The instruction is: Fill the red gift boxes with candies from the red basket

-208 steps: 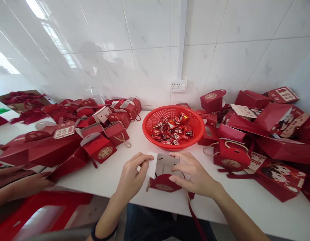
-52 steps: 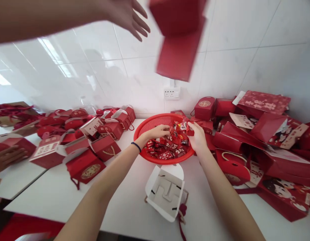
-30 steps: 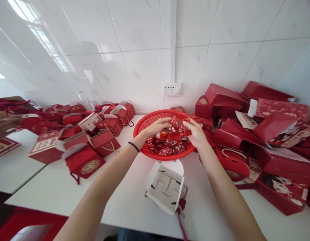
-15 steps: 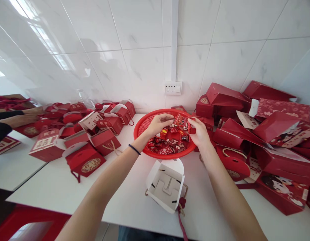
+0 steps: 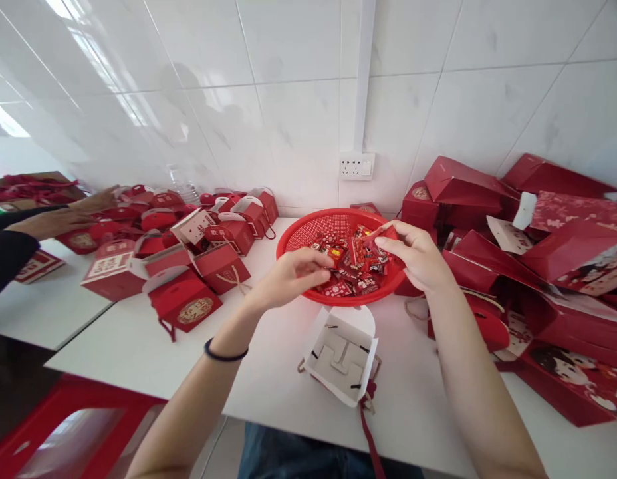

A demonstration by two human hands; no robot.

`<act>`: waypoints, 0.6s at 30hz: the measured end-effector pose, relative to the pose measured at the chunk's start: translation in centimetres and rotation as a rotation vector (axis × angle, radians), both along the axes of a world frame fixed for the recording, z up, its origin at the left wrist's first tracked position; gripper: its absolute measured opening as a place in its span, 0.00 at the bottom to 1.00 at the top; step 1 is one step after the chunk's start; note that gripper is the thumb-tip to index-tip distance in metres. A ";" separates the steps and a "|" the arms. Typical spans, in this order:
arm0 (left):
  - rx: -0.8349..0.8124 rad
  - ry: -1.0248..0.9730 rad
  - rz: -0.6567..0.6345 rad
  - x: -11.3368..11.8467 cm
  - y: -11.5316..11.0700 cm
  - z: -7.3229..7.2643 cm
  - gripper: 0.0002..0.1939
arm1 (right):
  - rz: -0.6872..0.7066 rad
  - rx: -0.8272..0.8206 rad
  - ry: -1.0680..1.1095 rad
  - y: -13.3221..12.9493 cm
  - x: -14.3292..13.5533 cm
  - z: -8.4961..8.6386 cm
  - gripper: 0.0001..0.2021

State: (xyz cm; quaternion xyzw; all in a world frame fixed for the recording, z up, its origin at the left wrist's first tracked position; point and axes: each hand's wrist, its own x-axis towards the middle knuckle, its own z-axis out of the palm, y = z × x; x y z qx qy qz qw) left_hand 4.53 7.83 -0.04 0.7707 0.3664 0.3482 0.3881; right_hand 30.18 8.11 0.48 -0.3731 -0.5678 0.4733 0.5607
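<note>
A red plastic basket (image 5: 294, 238) with a perforated wall holds many small candies (image 5: 366, 284) in red wrappers. My left hand (image 5: 302, 271) reaches over its near left rim, thumb and fingers slightly apart beside the candies, with no held item visible. On the right side of the basket, my right hand (image 5: 417, 253) is closed around red-wrapped candies (image 5: 387, 234); how many is hidden by the fingers. In front of the basket stands an open white-lined gift box (image 5: 338, 356), its inside showing only folded flaps and cord ends. A dark red ribbon (image 5: 371, 436) hangs from it over the table edge.
Red gift boxes (image 5: 186, 303) crowd the left side, near a co-worker's hands (image 5: 64, 218). More red boxes (image 5: 562, 332) lie heaped at the right. A tiled wall with a socket (image 5: 357, 165) rises behind. A red stool (image 5: 74, 426) stands at lower left.
My left hand has drawn back and down toward the basket's near left rim. My right hand keeps its candies over the basket's right side. The view has shifted slightly.
</note>
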 end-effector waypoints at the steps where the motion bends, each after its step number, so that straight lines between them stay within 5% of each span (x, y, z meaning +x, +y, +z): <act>1: 0.031 0.097 -0.017 -0.8 -1.3 0.3 0.14 | 0.060 0.018 -0.076 -0.7 0.1 0.6 0.10; 7: -0.004 0.419 -0.110 -2.6 -6.8 0.5 0.14 | 0.406 0.059 -0.534 -4.7 -1.2 3.2 0.06; 11: -0.037 0.502 -0.159 -2.7 -7.4 -0.4 0.16 | 0.634 0.048 -0.727 -6.0 -2.7 3.2 0.05; 18: -0.101 0.573 -0.181 -3.1 -7.3 -0.8 0.29 | 0.705 0.089 -0.827 -6.4 -3.6 2.5 0.05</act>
